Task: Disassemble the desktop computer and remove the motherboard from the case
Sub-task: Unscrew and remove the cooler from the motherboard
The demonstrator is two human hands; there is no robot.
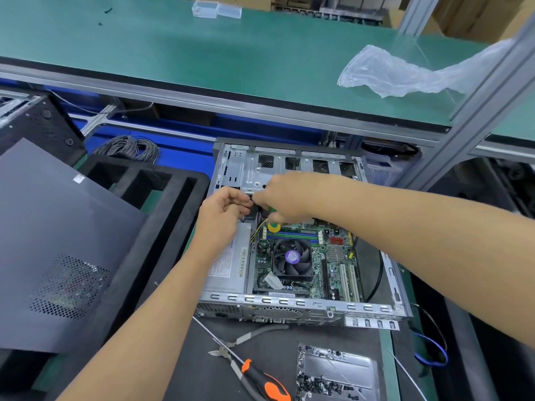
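Observation:
An open desktop case lies flat on the bench, its green motherboard still seated inside with a black CPU fan at its middle. A silver power supply fills the case's left side. My right hand grips a screwdriver with a green and yellow handle, held over the board's far edge. My left hand pinches a small dark part beside it, at the tip of the right hand's fingers. The screwdriver's tip is hidden behind my hands.
The removed dark side panel leans on black foam at the left. In front of the case lie cutters, an orange-handled screwdriver and a metal tray of screws. A plastic bag rests on the green shelf.

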